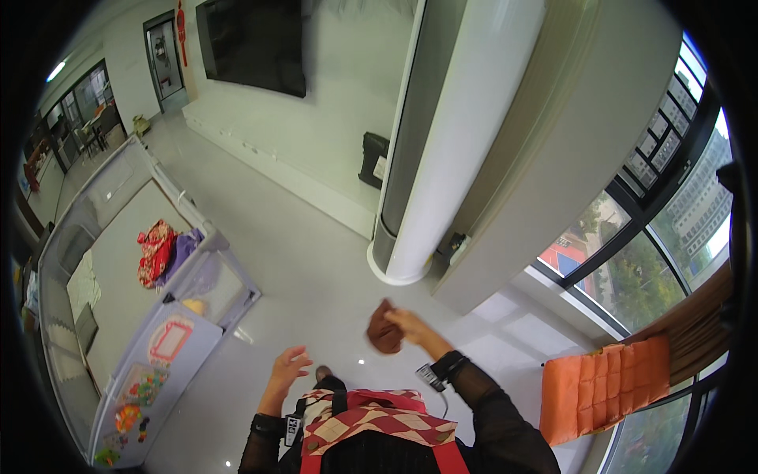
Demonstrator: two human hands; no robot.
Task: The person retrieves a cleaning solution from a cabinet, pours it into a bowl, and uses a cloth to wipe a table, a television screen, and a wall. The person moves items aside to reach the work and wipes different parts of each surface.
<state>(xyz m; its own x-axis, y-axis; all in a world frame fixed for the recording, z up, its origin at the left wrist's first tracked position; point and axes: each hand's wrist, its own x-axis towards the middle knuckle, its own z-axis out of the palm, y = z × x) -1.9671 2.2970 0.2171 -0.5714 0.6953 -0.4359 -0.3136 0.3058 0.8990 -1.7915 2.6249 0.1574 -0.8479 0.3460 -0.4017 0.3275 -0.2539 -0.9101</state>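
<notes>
My right hand (pixel 408 326) pinches the edge of a brown cloth item (pixel 385 333), which hangs in the air over the tiled floor. To its left my left hand (pixel 288 368) is raised with its fingers apart and holds nothing. Below both hands a red and cream checked fabric bag or carrier (pixel 379 418) with red straps sits at my waist. Each wrist wears a black band with a small device hanging from it.
On the left stands a grey playpen (pixel 142 379); red patterned and purple cloths (pixel 157 252) lie inside. Ahead rises a white cylindrical floor-standing air conditioner (pixel 456 118) beside a wall. An orange padded seat (pixel 607 388) stands by the windows at right.
</notes>
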